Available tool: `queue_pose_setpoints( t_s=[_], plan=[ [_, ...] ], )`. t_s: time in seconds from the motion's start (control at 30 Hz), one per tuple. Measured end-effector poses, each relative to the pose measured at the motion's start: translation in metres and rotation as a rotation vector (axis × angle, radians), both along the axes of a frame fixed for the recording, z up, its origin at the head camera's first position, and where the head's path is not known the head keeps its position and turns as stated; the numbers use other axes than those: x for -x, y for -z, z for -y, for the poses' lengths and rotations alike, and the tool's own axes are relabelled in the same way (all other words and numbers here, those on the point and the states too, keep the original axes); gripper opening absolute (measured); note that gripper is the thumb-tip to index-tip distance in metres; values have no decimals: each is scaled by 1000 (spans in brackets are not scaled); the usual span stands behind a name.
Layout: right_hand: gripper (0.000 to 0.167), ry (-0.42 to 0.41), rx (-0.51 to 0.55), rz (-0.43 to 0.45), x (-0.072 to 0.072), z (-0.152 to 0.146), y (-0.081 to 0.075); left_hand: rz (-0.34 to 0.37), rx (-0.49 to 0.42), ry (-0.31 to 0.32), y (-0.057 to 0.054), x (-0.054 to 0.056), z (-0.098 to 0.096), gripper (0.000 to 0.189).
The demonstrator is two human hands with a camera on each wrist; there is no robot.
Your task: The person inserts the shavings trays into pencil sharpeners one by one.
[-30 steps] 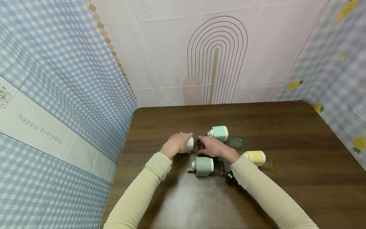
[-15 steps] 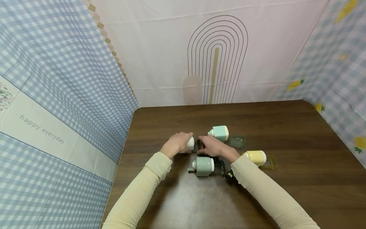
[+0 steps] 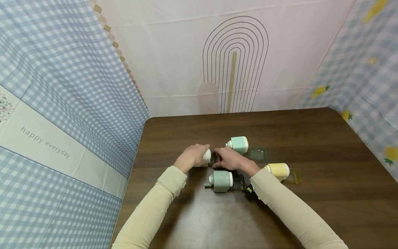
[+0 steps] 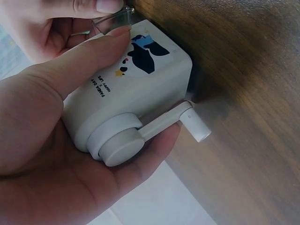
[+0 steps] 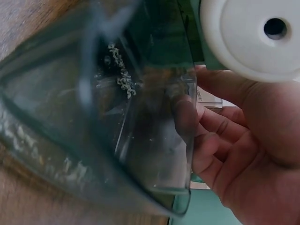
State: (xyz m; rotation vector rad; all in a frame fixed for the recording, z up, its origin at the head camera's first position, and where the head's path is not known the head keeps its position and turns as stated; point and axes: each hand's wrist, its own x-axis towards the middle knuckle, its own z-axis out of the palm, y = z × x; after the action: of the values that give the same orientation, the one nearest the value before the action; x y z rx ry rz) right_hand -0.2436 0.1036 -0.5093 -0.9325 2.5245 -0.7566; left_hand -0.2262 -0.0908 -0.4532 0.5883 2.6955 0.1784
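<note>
My left hand [image 3: 194, 155] grips a white crank pencil sharpener [image 4: 140, 70] with a panda print, its thumb along the printed side. The sharpener's crank handle [image 4: 196, 125] sticks out past my fingers in the left wrist view. At the sharpener's other end my right hand [image 3: 230, 158] pinches its clear drawer [image 4: 115, 21] between thumb and fingers. Close in front of the right wrist camera lies a tinted transparent drawer [image 5: 154, 140] with shavings in it, below a white round face [image 5: 239, 37] with a pencil hole. This drawer partly covers my right fingertips there.
A sage green sharpener [image 3: 221, 181] lies just nearer than my hands, its dark drawer [image 3: 238, 182] pulled out. Beyond my right hand lies a teal sharpener [image 3: 239, 144] with a clear drawer [image 3: 258, 154]. By my right sleeve are a yellow sharpener [image 3: 277, 171] and a black object [image 3: 249, 189].
</note>
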Motion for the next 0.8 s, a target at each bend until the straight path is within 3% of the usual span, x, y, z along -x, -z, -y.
queue_pose_setpoints(
  t_s=[0.8],
  plan=[
    [23, -38, 28, -47, 2, 8, 0, 12, 21, -19, -2, 0, -3, 65]
  ],
)
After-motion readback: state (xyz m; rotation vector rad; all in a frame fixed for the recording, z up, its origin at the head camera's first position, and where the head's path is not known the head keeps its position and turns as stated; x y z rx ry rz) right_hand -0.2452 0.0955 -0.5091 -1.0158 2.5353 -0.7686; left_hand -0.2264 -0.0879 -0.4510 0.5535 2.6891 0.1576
